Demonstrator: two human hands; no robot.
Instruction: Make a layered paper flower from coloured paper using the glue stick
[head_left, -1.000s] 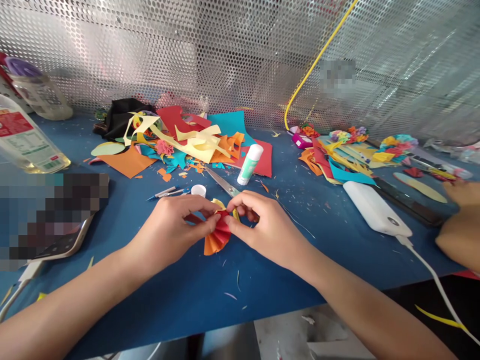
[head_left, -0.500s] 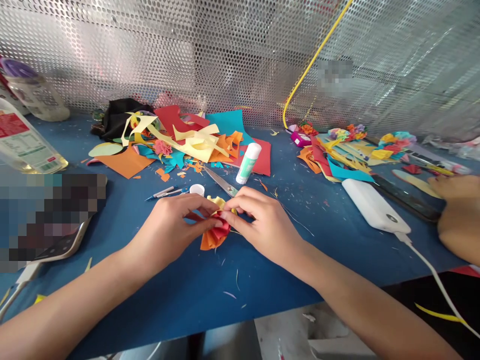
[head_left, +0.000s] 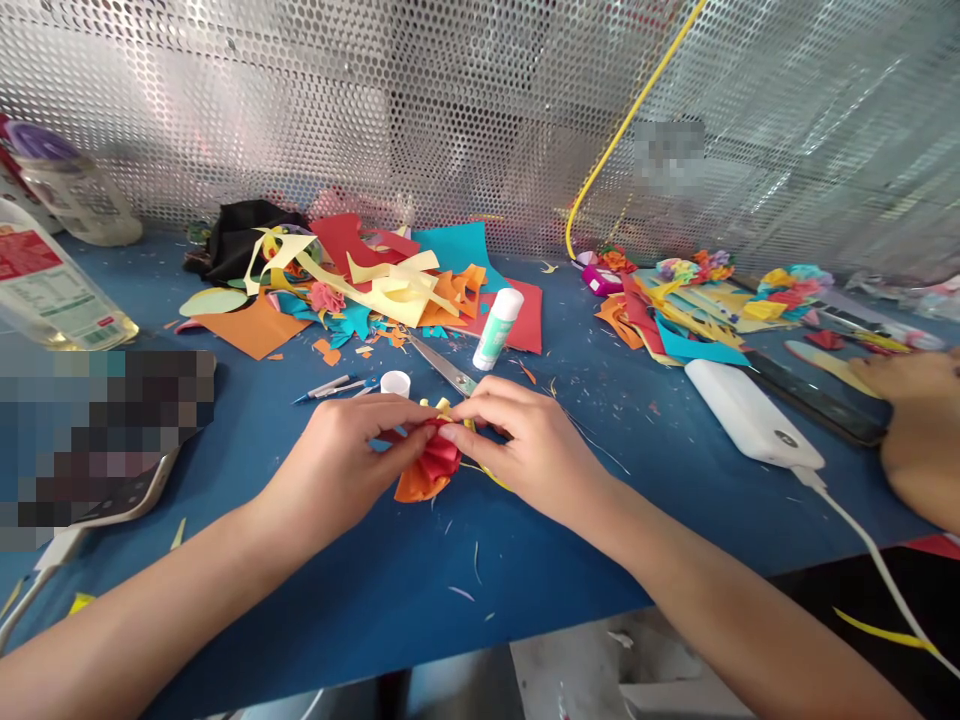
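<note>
Between my two hands is a paper flower (head_left: 429, 470) with red and orange petals and pale yellow bits at its top. My left hand (head_left: 345, 450) pinches its left side between thumb and fingers. From the other side my right hand (head_left: 517, 430) pinches its upper edge, thumb against the red paper. The fingers cover part of the flower. Just beyond my hands lie scissors (head_left: 442, 365), their handles partly hidden by my right hand. A white cap (head_left: 395, 383) and a blue-and-silver pen (head_left: 326, 388) are near my left fingers. An uncapped glue stick (head_left: 498, 330) stands behind.
Coloured paper scraps (head_left: 390, 290) pile up at the back. A bottle (head_left: 60, 285) and a phone (head_left: 142, 470) stand left. To the right are a white power bank (head_left: 750, 412), paper flowers (head_left: 791, 285) and another person's arm (head_left: 922, 430). Perforated metal sheeting (head_left: 465, 110) rises behind.
The flower has turned slightly in my fingers, showing more of its red petals and a yellow strip by my right hand. Both hands keep their pinch. The tabletop things stay put.
</note>
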